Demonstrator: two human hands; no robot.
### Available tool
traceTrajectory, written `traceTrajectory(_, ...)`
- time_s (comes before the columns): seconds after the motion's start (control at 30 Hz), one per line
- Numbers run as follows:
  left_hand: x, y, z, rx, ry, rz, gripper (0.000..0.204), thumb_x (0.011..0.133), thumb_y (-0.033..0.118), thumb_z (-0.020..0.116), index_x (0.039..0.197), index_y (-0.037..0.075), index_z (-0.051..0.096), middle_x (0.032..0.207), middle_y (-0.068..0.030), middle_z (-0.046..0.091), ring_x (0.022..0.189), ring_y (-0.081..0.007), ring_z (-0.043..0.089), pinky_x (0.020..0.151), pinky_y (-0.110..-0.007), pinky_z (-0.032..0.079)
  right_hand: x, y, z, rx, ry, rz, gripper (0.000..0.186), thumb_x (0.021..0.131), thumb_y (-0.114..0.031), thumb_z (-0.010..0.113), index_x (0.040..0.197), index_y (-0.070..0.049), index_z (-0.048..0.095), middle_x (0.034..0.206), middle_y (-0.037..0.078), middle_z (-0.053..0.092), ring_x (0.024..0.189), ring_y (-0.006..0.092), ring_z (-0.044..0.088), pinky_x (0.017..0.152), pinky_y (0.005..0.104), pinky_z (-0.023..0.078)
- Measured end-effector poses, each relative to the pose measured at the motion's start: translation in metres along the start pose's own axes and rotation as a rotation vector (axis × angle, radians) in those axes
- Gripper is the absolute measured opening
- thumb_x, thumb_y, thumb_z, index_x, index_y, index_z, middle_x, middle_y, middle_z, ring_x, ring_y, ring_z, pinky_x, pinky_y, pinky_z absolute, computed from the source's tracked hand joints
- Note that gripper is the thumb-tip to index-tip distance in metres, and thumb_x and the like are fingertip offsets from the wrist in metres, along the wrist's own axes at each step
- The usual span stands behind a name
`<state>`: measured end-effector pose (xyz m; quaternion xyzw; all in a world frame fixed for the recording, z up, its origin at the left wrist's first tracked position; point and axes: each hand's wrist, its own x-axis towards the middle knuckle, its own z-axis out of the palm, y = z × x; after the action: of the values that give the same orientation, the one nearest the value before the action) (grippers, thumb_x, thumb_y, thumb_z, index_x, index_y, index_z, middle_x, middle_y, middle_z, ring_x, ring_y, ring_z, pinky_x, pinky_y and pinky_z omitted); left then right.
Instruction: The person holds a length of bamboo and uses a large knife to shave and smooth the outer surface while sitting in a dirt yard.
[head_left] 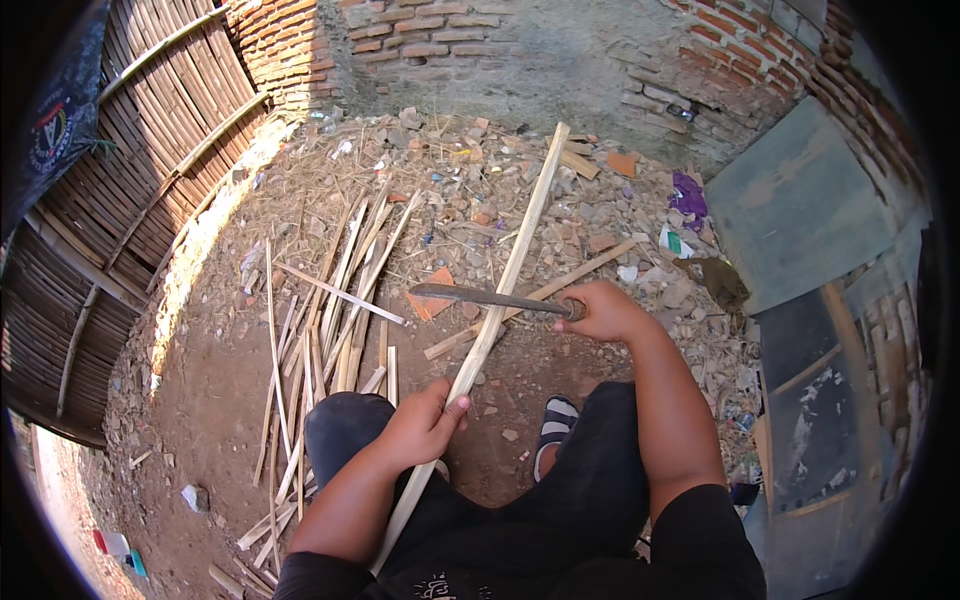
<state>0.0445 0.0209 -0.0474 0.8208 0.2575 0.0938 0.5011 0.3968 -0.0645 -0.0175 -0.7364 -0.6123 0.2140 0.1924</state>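
My left hand (428,422) grips a long pale split wooden strip (519,256), which runs diagonally from beside my left thigh out toward the rubble. In my right hand (598,310) is the handle of a long dark-bladed knife (470,298). Its blade lies level across the strip, well above my left hand; whether it touches the wood I cannot tell. Several thinner pale strips (355,300) lie in a loose pile on the dirt left of the held one. Another plank (450,344) rests on the ground behind the held strip, partly hidden.
Rubble and litter (400,160) cover the ground up to a brick wall (430,35). A slatted bamboo panel (170,115) stands at the left. Grey sheets (800,200) lean at the right. My knees (345,430) and sandalled foot (555,425) are below.
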Motion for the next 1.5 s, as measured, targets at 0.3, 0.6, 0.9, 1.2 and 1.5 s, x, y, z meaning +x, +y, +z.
traceTrajectory(0.3,0.002,0.003,-0.001,-0.438,-0.103,-0.048,0.032,0.109,0.017,0.051,0.135,-0.002,0.047,0.101,-0.006,0.069,0.085,-0.01,0.062,0.075,-0.025,0.052,-0.005,0.004,0.001,0.023,-0.008,0.02,0.045,0.079,-0.037,0.086,0.109,-0.006,0.073,0.095,0.018,0.073,0.091,0.0343,0.07,0.08,0.0437,0.053)
traceTrajectory(0.6,0.001,-0.001,-0.01,-0.555,-0.171,-0.164,0.026,0.099,0.006,0.05,0.123,0.0,0.05,0.092,-0.0065,0.064,0.078,-0.0122,0.062,0.065,-0.027,0.053,-0.002,0.019,-0.003,0.08,0.185,0.099,0.045,0.08,-0.039,0.086,0.11,-0.008,0.073,0.095,0.017,0.073,0.091,0.0338,0.07,0.079,0.0437,0.053)
traceTrajectory(0.9,0.0,0.014,-0.008,-0.48,-0.04,-0.304,0.017,0.103,0.021,0.061,0.109,0.006,0.054,0.078,0.0019,0.057,0.064,-0.0069,0.055,0.056,-0.026,0.047,-0.003,-0.013,0.005,-0.019,0.035,-0.071,0.041,0.08,-0.038,0.085,0.104,-0.007,0.073,0.087,0.018,0.071,0.083,0.0339,0.068,0.076,0.0431,0.052)
traceTrajectory(1.2,0.002,-0.005,0.003,-0.335,0.032,-0.168,0.026,0.097,0.027,0.074,0.098,0.004,0.061,0.074,0.004,0.055,0.067,-0.0055,0.05,0.058,-0.027,0.043,-0.004,-0.009,0.006,-0.004,0.031,-0.065,0.038,0.081,-0.036,0.085,0.101,-0.007,0.073,0.083,0.016,0.07,0.082,0.0324,0.069,0.074,0.0437,0.051)
traceTrajectory(1.5,-0.003,0.007,0.001,-0.253,0.002,-0.162,0.03,0.093,0.022,0.077,0.105,0.001,0.061,0.079,-0.0009,0.06,0.074,-0.0106,0.056,0.064,-0.031,0.048,0.0,0.006,-0.005,-0.032,0.225,0.185,0.041,0.081,-0.035,0.085,0.108,-0.007,0.072,0.092,0.02,0.071,0.089,0.035,0.07,0.078,0.0432,0.053)
